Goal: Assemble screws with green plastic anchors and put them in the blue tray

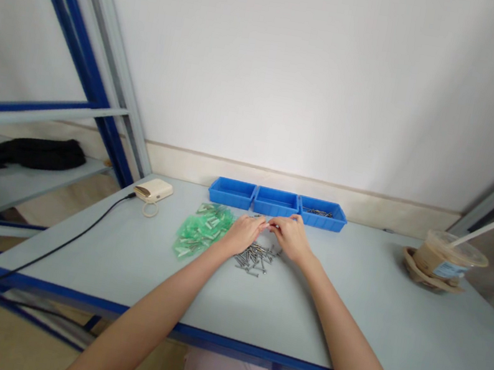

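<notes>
My left hand (244, 234) and my right hand (290, 236) meet above the table, fingertips pinched close together. Something small and pale shows between them, too small to name. Just below my hands lies a loose pile of metal screws (256, 257). Left of my left hand rests a green plastic bag (202, 229) with small pale pieces showing through it. Behind my hands stand three blue bins in a row: the left bin (232, 193), the middle bin (276, 202) and the right bin (322, 223). Some metal pieces (319, 212) lie in the right bin.
On the table (254, 312), a cream power bank (154, 189) with a black cable (72, 238) is at left. A cup with a straw (445, 259) sits in a cardboard holder at right. A wall rises behind; a blue frame post (71, 16) stands at left.
</notes>
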`<state>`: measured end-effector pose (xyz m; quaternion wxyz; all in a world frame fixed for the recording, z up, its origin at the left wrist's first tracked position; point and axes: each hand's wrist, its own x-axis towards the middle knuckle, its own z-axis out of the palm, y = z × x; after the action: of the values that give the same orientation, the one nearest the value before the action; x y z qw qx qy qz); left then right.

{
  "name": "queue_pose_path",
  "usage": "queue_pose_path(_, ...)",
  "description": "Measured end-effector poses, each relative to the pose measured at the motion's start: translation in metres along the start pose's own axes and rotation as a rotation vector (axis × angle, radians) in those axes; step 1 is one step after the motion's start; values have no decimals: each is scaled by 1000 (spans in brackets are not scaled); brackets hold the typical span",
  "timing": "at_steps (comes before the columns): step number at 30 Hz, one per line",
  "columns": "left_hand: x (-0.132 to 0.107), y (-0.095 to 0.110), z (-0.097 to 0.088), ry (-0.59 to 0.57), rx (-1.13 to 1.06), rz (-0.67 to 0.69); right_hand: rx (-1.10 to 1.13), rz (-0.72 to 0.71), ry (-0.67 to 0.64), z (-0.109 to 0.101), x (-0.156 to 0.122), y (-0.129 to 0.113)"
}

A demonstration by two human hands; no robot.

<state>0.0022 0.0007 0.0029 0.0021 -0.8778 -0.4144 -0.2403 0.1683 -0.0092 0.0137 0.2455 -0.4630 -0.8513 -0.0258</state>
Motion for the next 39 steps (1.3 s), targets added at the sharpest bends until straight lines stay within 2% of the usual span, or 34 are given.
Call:
queue_pose_path(3,1,0,1,22,43,9,-12,3,-1,2,-1,0)
queue_pose_path(7,0,-2,-5,29,-56,-103,15,-82,15,2,0,-3)
queue_pose_path(9,0,-6,-10,54,-131,-159,5,-77,42,-1,1,1)
queue_pose_path(11,-1,-12,-14,114,-151,-219,-46,-4,117,-5,2,13)
queue_pose_path(14,-1,-23,-16,210,-16,-313,-177,222,274,-9,-1,41)
queue_pose_path(16,-1,-28,-14,222,111,-328,-277,390,350,-8,-6,60)
queue_pose_path(18,-2,-30,-10,183,196,-309,-370,507,419,-5,-13,69)
queue_pose_path(21,-3,-30,-5,130,237,-262,-434,480,479,1,-14,63)
queue_pose_path(24,-3,-28,-5,154,242,-241,-394,261,369,7,-3,41)
queue_pose_path(26,-2,-28,-6,174,243,-232,-352,97,191,15,10,27)
queue_pose_path(28,-2,-28,-7,182,249,-222,-333,9,33,25,22,17)
queue_pose_path(30,-2,-29,-8,178,259,-210,-321,-3,-70,35,33,13)
queue_pose_path(33,-1,-30,-7,159,273,-188,-279,2,-151,44,41,12)
queue_pose_path(36,-1,-30,-6,146,272,-172,-259,14,-150,43,39,13)
queue_pose_path(39,-1,-29,-6,138,243,-144,-272,107,-101,39,28,14)
